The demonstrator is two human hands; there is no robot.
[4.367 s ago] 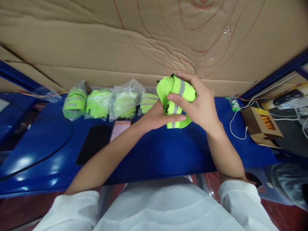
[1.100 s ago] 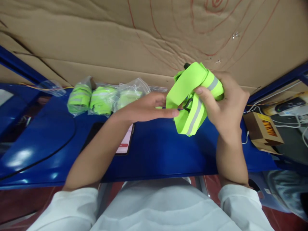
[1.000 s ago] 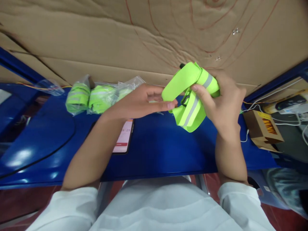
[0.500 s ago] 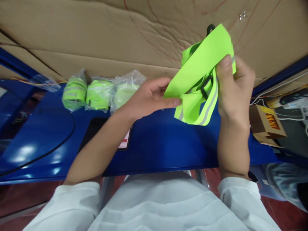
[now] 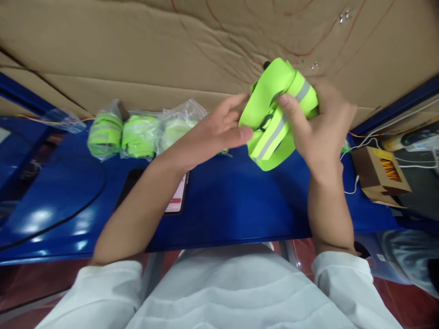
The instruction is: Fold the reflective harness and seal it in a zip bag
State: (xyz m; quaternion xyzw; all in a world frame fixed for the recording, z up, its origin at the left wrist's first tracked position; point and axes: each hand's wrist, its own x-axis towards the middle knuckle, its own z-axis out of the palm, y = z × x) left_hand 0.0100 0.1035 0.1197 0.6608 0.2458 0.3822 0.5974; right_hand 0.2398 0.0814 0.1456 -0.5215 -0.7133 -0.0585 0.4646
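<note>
Head view: over the blue table (image 5: 222,205), three bagged bands (image 5: 137,135) sit wrapped at the back. The green reflective band (image 5: 274,123) is half-folded in mid-air. Right hand (image 5: 318,132) clutches its bundle; left hand (image 5: 212,135) pinches the loose edge.

Neon cloth strap (image 5: 274,137), grey reflective stripe; glossy blue tabletop (image 5: 222,205); creased matt cardboard (image 5: 137,45); clear plastic bags (image 5: 181,121).

A packing workstation: bagged reflective bands (image 5: 137,135) on a blue table (image 5: 222,205), cardboard backing (image 5: 137,50).
</note>
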